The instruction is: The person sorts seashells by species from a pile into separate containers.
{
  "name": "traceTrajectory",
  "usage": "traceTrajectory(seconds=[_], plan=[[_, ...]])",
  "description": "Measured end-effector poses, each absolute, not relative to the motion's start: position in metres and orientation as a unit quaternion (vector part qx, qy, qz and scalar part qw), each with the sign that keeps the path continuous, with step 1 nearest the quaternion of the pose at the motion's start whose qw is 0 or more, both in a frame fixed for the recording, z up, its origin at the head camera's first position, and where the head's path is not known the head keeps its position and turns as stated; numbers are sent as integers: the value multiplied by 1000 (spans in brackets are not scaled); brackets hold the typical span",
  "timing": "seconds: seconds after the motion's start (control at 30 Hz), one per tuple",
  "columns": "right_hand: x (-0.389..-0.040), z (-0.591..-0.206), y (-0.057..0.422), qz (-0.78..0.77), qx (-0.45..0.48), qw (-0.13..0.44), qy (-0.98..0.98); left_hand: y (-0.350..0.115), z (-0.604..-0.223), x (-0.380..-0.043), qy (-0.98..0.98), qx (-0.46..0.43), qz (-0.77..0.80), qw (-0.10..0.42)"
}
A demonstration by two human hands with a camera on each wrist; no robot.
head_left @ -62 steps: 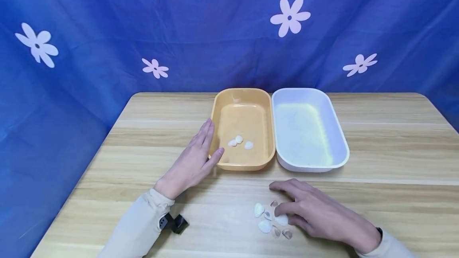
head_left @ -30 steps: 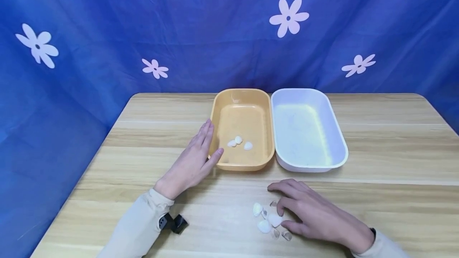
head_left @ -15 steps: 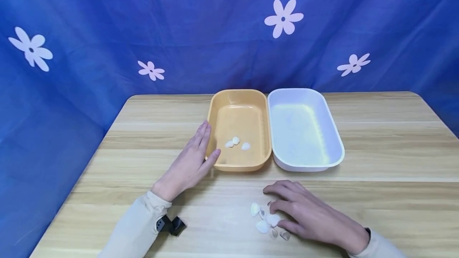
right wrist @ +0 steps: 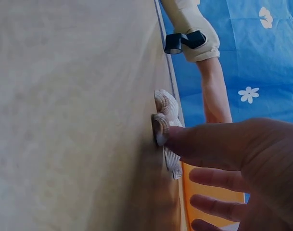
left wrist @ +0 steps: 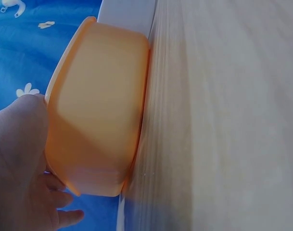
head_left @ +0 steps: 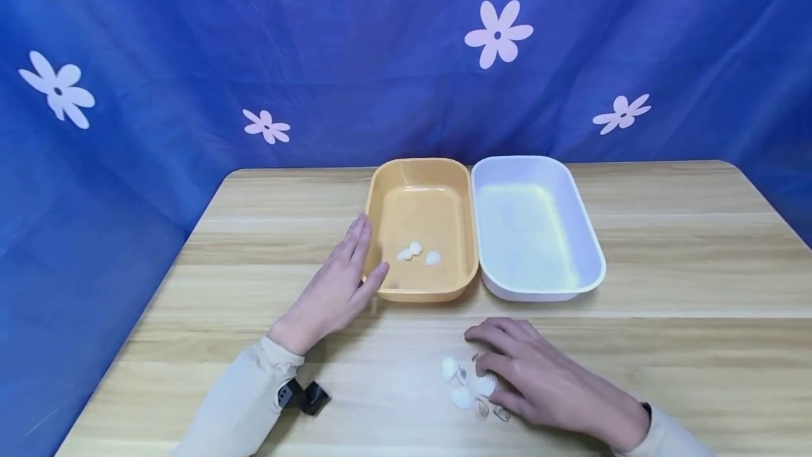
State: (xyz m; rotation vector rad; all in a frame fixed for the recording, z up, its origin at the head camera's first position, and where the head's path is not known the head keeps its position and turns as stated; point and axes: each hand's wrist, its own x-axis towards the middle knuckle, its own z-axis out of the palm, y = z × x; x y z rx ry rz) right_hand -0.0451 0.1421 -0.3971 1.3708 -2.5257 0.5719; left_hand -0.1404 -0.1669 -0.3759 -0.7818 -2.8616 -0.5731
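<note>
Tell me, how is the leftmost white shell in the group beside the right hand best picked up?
I'd probably pinch the white shell by its far and near edges, from above and its left: it lies low on the table, with other shells crowding its right.

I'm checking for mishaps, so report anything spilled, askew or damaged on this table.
Nothing stands out: the orange tray and white tray stand upright side by side, and the loose shells lie clustered at the right hand.

Downward head, close wrist views share orange tray point(head_left: 421, 217).
</note>
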Motion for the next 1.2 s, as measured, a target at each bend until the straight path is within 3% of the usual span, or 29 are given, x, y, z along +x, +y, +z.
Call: traceTrajectory(seconds=[0.4,0.8,1.2], plan=[[-48,-393,145,247,428,57,-868,-166,-375,-141,-947,-254,-189,52],[-58,-354,151,249,403,105,-874,-167,-375,-140,-945,-258,-192,65],[-79,-343,137,263,427,135,-855,-168,-374,-140,-946,-256,-189,57]])
